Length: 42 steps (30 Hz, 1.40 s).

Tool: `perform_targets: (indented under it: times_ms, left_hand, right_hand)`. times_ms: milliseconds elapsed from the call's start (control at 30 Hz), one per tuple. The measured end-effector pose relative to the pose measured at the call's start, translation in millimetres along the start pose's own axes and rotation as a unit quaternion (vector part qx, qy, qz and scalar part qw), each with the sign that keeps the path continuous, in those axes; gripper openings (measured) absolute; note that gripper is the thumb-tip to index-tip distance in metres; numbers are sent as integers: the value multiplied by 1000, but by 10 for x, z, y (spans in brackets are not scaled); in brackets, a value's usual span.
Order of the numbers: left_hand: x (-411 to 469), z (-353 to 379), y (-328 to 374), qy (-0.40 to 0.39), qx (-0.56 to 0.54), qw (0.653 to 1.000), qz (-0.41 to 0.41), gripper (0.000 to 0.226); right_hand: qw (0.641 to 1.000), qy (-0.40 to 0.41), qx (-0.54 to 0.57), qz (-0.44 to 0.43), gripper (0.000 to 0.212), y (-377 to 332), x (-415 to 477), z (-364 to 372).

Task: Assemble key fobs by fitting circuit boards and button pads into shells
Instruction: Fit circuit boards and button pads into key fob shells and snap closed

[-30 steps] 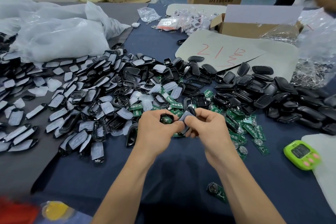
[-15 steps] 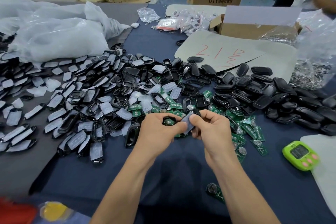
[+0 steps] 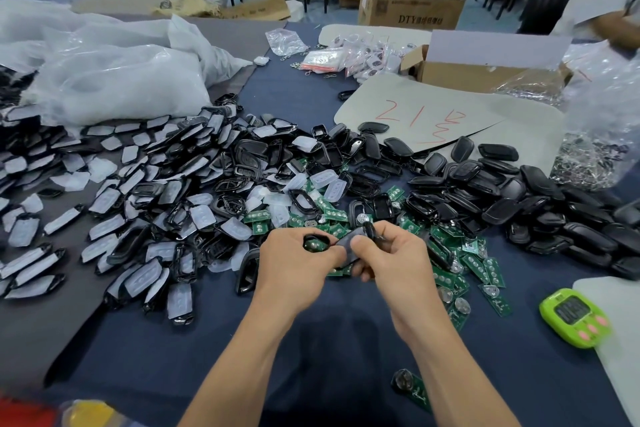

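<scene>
Just below the middle of the frame, the left hand (image 3: pixel 298 263) has its fingers curled round an open black shell (image 3: pixel 314 243), and a green circuit board (image 3: pixel 316 246) shows inside it. The right hand (image 3: pixel 391 263) is close beside it and pinches a dark shell half (image 3: pixel 346 243) between thumb and fingers. One edge of this half meets the held shell, and its far end pokes up above the fingers. Whether the two parts are seated together cannot be told. Both hands are over a dark blue cloth (image 3: pixel 180 340) that covers the table. Behind them and to their right lies a scatter of loose green boards (image 3: pixel 481 267), and a single board (image 3: pixel 410 388) lies alone near the bottom edge. Left of centre is a wide heap of black shells with white button pads (image 3: pixel 138 204). To the right of centre is a heap of closed black fobs (image 3: pixel 526 191). Beyond these, a pale cardboard sheet (image 3: pixel 426 121) bears red marks. At the upper left sit white plastic bags (image 3: pixel 117 80). At the upper right is an open carton (image 3: pixel 485 66), and a clear bag of metal rings (image 3: pixel 595 163) sits at the right edge. A lime green timer (image 3: pixel 575 317) lies at the lower right, partly on a pale mat.
</scene>
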<state>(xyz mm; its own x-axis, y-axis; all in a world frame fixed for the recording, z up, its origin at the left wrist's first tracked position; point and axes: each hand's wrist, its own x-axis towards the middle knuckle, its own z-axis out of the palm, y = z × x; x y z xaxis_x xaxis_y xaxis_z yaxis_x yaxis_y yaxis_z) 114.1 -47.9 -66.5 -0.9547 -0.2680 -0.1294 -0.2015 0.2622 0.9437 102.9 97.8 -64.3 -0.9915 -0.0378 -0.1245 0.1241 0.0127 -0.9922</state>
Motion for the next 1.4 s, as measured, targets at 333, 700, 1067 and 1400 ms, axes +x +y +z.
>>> perform_targets:
  times_ms: [333, 700, 1067, 1400]
  left_hand:
    - [-36, -19, 2, 70, 9, 996, 55, 13]
    - [-103, -201, -93, 36, -60, 973, 219, 49]
    - [-94, -194, -129, -100, -307, 939, -121, 24]
    - [-70, -200, -90, -113, -277, 950, -90, 34]
  right_hand:
    - [998, -33, 55, 6, 14, -14, -20, 21]
    - [937, -147, 247, 197, 22, -39, -119, -190]
    - [993, -54, 92, 51, 32, -108, -141, -121]
    - [998, -33, -44, 32, 35, -111, -138, -130]
